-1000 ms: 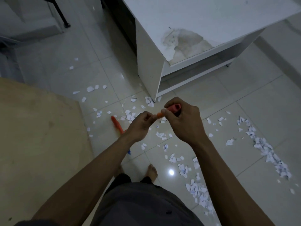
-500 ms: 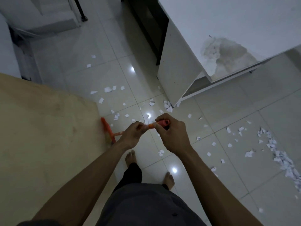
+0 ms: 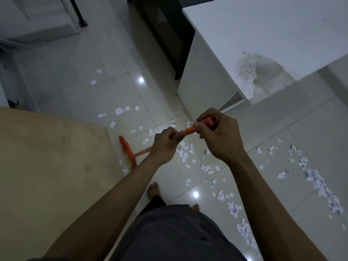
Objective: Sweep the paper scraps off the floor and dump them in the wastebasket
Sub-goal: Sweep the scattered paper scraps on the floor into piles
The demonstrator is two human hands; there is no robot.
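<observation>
Below the white desk [image 3: 263, 34] corner, paper scraps [image 3: 185, 148] litter the tiled floor [image 3: 113, 87]; the orange broom [image 3: 129, 153] stands head-down left of the desk; the left hand [image 3: 165, 146] grips its handle lower, the right hand [image 3: 218, 137] wraps the top end, likely to steer the sweep.

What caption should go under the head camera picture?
Sweeping: left hand and right hand grip a broom above paper scraps scattered on the floor.

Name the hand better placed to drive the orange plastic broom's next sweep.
Left, probably. The left hand grips the orange plastic broom lower on its shaft, nearer the head; the right hand holds the top end.
</observation>
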